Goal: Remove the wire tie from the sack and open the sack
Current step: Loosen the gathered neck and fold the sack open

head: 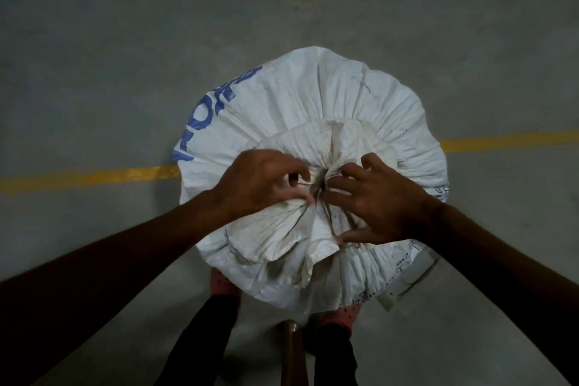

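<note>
A full white woven sack with blue lettering stands upright on the floor below me. Its mouth is gathered into a bunched neck at the top centre, with the loose fabric fanned out around it. Thin dark strands, possibly the wire tie, show in the folds at the neck. My left hand pinches the gathered fabric on the left of the neck. My right hand grips the fabric on the right, fingers spread and pressed into the folds. Both hands nearly meet at the neck.
The grey concrete floor carries a yellow painted line running behind the sack. My dark trouser legs and pink footwear stand just below the sack. A brownish object lies between my legs.
</note>
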`<act>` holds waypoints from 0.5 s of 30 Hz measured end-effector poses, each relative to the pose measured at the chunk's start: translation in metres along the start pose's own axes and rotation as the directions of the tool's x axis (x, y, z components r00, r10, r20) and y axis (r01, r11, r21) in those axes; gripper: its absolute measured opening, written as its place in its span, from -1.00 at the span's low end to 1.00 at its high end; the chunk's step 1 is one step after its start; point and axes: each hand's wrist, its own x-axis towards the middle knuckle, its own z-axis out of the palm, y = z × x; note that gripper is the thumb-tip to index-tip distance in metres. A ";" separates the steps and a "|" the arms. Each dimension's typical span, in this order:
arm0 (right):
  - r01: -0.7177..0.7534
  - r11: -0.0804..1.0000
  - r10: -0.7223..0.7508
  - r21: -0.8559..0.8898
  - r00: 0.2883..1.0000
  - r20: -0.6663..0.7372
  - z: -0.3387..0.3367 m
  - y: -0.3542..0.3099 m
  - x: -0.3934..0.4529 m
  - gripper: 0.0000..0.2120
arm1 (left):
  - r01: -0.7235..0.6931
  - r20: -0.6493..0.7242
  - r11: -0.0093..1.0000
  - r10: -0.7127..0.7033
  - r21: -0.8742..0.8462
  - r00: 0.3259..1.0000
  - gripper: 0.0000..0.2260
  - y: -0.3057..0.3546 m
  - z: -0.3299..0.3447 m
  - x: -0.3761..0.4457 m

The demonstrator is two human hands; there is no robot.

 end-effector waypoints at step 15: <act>-0.009 0.998 0.016 -0.059 0.993 0.121 0.016 0.026 -0.024 -0.36 | 0.564 0.185 0.799 -0.598 0.208 0.779 -0.31 0.042 0.053 -0.009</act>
